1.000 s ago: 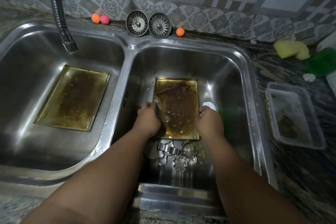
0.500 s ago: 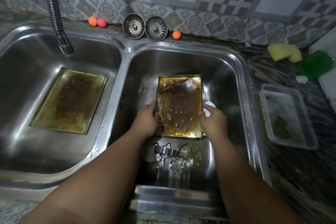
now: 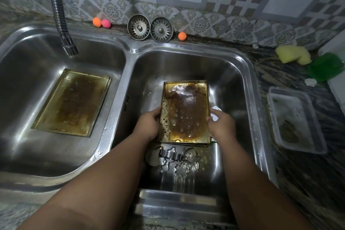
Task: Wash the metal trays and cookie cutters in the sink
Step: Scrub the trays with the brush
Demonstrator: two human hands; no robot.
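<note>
Your left hand grips the left edge of the stained tray and your right hand grips its right edge, with fingers curled over both rims. The tray is in the right basin — the cookie cutters lie just beside its near edge. A second tray lies flat in the left basin.

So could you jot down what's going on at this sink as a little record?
left hand: grips the left edge of the held tray
right hand: grips its right edge
held tray: browned, bubbly, in the right basin
second tray: flat in the left basin
cookie cutters: right basin floor, nearer than the held tray
tap: above the left basin
counter: yellow sponge, plastic tub
</note>
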